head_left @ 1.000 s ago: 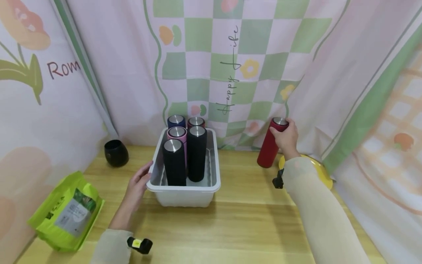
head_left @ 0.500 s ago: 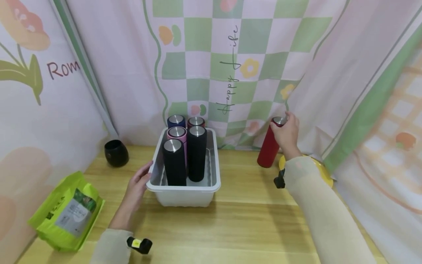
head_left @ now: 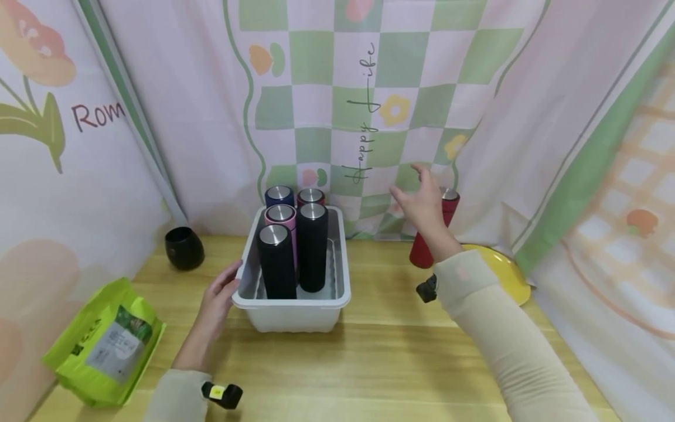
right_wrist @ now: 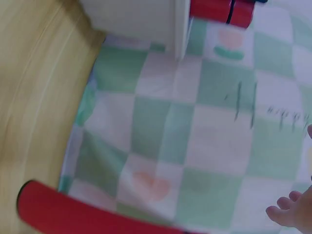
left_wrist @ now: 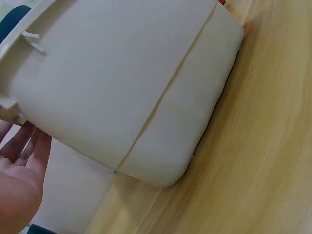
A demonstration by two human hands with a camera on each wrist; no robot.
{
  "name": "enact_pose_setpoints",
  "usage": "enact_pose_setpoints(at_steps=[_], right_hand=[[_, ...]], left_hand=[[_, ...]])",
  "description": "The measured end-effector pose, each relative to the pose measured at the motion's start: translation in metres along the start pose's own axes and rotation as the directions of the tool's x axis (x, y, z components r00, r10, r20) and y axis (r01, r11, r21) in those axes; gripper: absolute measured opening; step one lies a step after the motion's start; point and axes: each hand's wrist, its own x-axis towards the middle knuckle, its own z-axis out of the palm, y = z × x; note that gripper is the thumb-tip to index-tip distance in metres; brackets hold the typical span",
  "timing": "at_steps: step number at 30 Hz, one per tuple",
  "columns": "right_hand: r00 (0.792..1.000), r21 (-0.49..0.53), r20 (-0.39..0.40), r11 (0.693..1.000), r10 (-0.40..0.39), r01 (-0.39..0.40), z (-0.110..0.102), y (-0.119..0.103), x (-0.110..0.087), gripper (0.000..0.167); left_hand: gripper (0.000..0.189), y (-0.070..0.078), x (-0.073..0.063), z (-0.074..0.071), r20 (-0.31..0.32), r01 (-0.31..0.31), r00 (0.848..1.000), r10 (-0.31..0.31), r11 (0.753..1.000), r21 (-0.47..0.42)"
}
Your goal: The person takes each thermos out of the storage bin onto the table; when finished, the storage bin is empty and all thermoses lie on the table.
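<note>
My left hand [head_left: 217, 293] is at the left rim of a white plastic bin [head_left: 295, 316]; in the left wrist view its nearly straight fingers [left_wrist: 36, 151] touch the rim from below. Several vacuum flasks with silvery lids stand in the bin: a front black flask [head_left: 278, 266], another black flask [head_left: 313, 252], a pink flask [head_left: 282, 218], a blue flask [head_left: 279, 199] and a red flask [right_wrist: 219, 9]. On the right, a separate red flask [head_left: 422, 252] stands on the table, partly hidden by my right hand [head_left: 423, 205]. That hand hovers with spread fingers, holding nothing.
A yellow plate [head_left: 501, 272] lies behind my right forearm. At the left are a round black cup [head_left: 184, 248] and a lime-green bag [head_left: 108, 346] on the wooden table [head_left: 369, 375]. Patterned curtains [head_left: 311, 58] border the back and sides.
My right hand has let go of the separate red flask's top and moved left, its fingers spreading. The flask stays standing. My left hand remains at the bin.
</note>
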Motion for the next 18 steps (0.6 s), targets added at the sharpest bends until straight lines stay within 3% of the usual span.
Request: enact_pose_setpoints(at_steps=[11, 18], right_hand=[[0.99, 0.011, 0.109, 0.996, -0.084, 0.084, 0.022, -0.05, -0.025, 0.07], [0.967, 0.043, 0.167, 0.981, -0.192, 0.187, 0.044, -0.073, -0.046, 0.068]], left_hand=[[0.046, -0.003, -0.001, -0.001, 0.0, -0.039, 0.999, 0.039, 0.999, -0.02], [0.046, -0.004, -0.001, -0.001, 0.006, -0.049, 0.999, 0.049, 0.998, -0.027]])
